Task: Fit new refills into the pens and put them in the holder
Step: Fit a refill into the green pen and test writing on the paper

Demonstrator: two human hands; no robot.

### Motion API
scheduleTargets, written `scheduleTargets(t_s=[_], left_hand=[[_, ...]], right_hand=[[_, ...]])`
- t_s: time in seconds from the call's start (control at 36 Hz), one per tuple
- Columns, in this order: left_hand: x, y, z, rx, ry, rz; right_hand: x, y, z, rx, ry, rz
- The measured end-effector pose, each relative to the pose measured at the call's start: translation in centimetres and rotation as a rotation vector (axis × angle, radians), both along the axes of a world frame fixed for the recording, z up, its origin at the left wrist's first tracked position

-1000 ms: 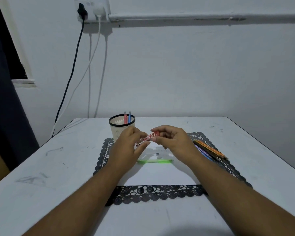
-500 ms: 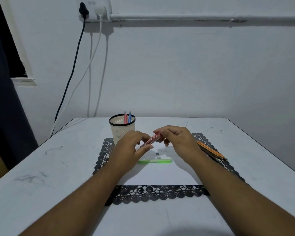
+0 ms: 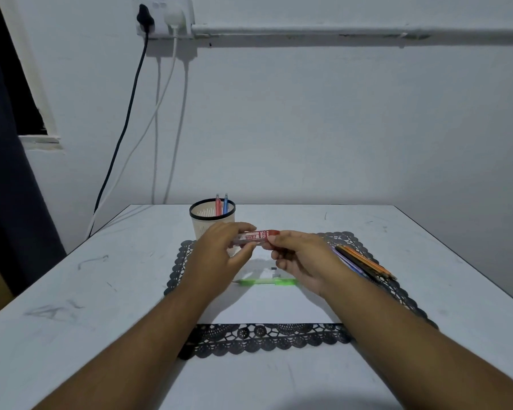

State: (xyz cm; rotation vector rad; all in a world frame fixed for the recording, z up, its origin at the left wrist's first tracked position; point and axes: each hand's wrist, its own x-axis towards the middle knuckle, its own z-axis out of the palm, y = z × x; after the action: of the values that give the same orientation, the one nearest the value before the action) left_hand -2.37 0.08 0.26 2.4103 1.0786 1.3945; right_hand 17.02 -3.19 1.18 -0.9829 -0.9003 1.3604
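Observation:
A small red refill case (image 3: 256, 236) marked 2B is held level above the mat, between both hands. My left hand (image 3: 219, 258) pinches its left end with thumb and fingers. My right hand (image 3: 301, 258) pinches its right end, where the red cap is. Below them a green pen (image 3: 267, 282) lies on a white sheet (image 3: 267, 309), with two tiny dark parts (image 3: 275, 272) beside it. The cream holder (image 3: 212, 221) with a black rim stands behind my left hand and holds a red and a blue pen (image 3: 221, 204).
A black lace mat (image 3: 267, 338) lies under the sheet on the white table (image 3: 71, 306). Several orange, purple and dark pens (image 3: 365, 263) lie on the mat's right side. Cables hang from a wall socket (image 3: 163, 16) at the back left.
The refill case went from tilted to level and rose slightly. My right hand turned, its fingers now curled under the cap end. My left hand kept its hold.

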Motion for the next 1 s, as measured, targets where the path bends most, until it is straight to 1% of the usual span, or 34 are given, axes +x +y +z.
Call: scheduleTargets(t_s=[0.14, 0.22, 0.39, 0.61, 0.78, 0.94, 1.0], left_hand=[[1.0, -1.3, 0.7, -0.195, -0.36, -0.141], [1.4, -1.5, 0.8, -0.249, -0.451, -0.23], [1.6, -1.6, 0.6, -0.273, -0.431, -0.267], [1.6, -1.3, 0.4, -0.144, -0.395, -0.18], [1.5, -1.7, 0.6, -0.163, -0.458, -0.184], [1.2, -1.9, 1.0, -0.099, -0.367, -0.177], [1.2, -2.1, 1.0, -0.076, -0.297, -0.177]], right_hand=[[-0.7, 0.4, -0.5, -0.126, 0.189, 0.096], [-0.9, 0.2, -0.6, -0.17, 0.261, 0.138], [-0.8, 0.6, -0.9, -0.204, 0.352, 0.122], [-0.8, 0.6, -0.8, -0.223, 0.355, 0.153], [-0.8, 0.1, -0.4, -0.211, 0.342, 0.179], [-0.8, 0.1, -0.4, -0.192, 0.344, 0.191], [-0.8, 0.2, -0.6, -0.186, 0.337, 0.2]])
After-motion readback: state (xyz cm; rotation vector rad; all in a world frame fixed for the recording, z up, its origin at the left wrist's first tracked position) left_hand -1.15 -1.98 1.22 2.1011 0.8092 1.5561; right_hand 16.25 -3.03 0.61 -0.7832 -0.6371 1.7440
